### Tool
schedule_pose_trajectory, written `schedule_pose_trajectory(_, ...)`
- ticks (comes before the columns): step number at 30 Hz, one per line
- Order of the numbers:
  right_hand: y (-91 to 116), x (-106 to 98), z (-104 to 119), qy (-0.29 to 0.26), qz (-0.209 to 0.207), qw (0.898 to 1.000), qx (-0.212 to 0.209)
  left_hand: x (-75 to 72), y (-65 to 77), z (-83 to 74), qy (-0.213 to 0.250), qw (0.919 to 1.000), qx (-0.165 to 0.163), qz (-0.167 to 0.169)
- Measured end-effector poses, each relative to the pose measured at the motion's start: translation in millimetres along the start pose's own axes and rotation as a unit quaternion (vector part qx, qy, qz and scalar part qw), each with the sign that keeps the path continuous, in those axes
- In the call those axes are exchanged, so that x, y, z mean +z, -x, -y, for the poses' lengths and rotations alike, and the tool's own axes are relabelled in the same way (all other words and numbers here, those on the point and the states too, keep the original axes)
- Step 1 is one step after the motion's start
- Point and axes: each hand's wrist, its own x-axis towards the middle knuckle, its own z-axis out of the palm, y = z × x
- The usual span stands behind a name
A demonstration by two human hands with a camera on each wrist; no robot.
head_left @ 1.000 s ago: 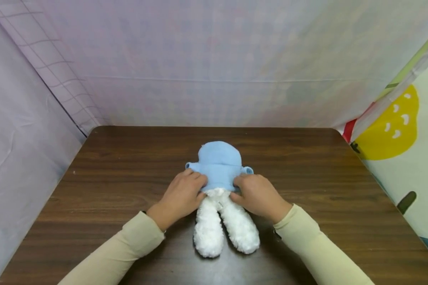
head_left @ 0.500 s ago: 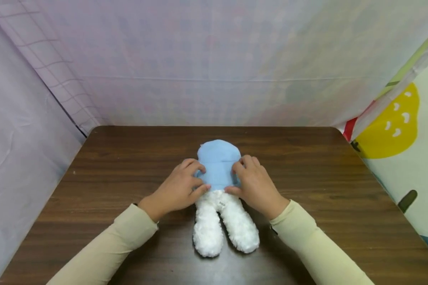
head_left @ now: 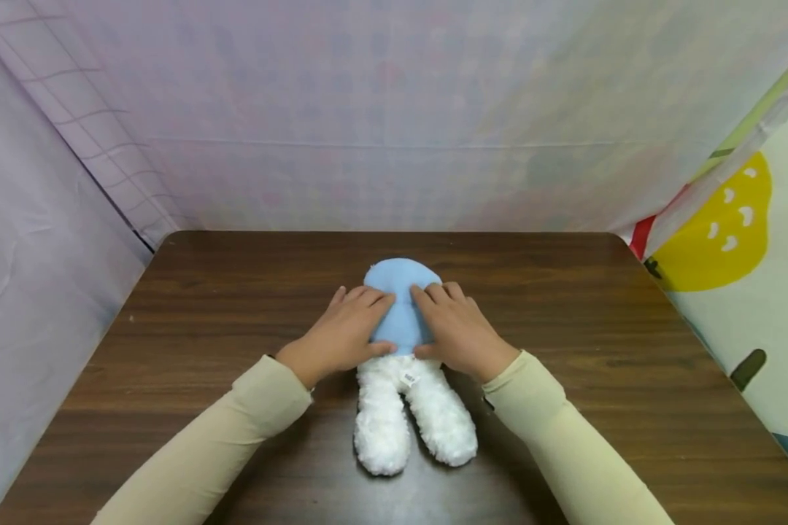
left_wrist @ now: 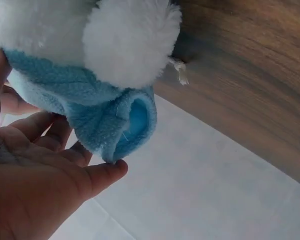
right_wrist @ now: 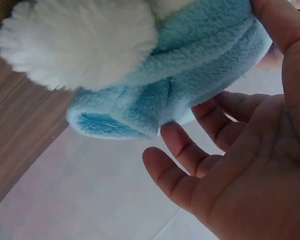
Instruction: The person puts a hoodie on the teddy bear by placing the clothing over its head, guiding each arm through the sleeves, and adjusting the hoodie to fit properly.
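A white plush toy (head_left: 382, 436) lies at the middle of the table, two long fluffy limbs pointing toward me and a small white label (head_left: 409, 378) between them. Its upper part is covered by a light-blue fleece garment (head_left: 404, 321) with a rounded far end. My left hand (head_left: 344, 329) rests on the garment's left side, fingers spread, thumb at the near hem. On the right side, my right hand (head_left: 462, 328) lies in mirror fashion. An empty sleeve (left_wrist: 133, 122) shows beside the left fingertips, another sleeve (right_wrist: 107, 120) beside the right ones. The far sides of the garment are hidden beneath both hands.
The dark wood-grain table (head_left: 203, 313) has rounded far corners. A pale patterned cloth (head_left: 394, 146) hangs behind it, and a white cloth (head_left: 26, 255) hangs at the left. On the right is a cloth printed with a yellow fruit (head_left: 722, 233).
Both hands have moved from the garment's lower sides up and inward over its middle, fingers now flatter on it. The sleeves have gone out of sight in the head view. The toy stays in place.
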Motion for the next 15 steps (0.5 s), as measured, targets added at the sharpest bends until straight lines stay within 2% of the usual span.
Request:
schedule_pose_trajectory(3,-1.2,-1.2,1.9,0.016,0.01,1.0,0.002,-0.2,-0.2,-1.6,0.006,1.0,-0.001,0.006)
schedule_pose_trajectory(6,0.0,-1.1,3.5,0.029,0.001,1.0,-0.002,0.6,-0.2,-2.7,0.002,1.0,-0.001,0.0)
schedule_pose_trajectory(12,6.0,5.0,5.4,0.019,-0.057,0.998,-0.012,3.9,2.4,-5.6,-0.017,0.9996,0.001,-0.023)
schedule_pose_trajectory(15,8.4,10.2,6.4,0.014,-0.089,0.996,-0.02,6.0,4.7,-6.2,-0.03,0.9984,0.007,-0.048)
